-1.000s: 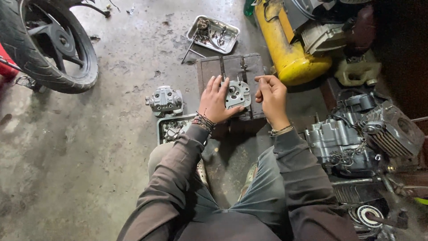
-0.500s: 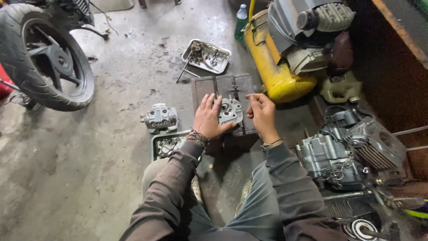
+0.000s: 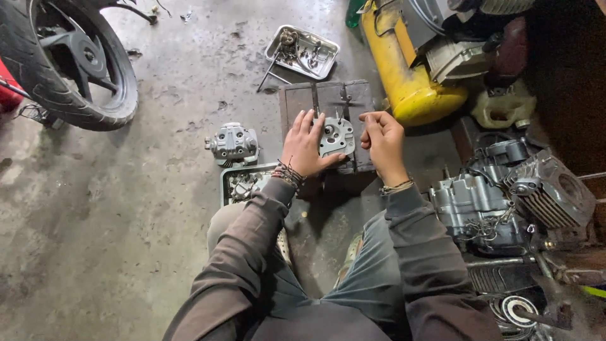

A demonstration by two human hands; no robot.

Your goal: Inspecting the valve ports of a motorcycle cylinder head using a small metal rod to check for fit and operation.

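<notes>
concrete floor [image 3: 126,208] bare leftward; left hand [image 3: 305,144] spread on cylinder head [image 3: 336,136], right hand [image 3: 382,140] pinched beside.

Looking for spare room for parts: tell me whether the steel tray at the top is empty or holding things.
Holding things. The steel tray sits on the concrete floor with small metal parts inside; its right side shows bare.
</notes>
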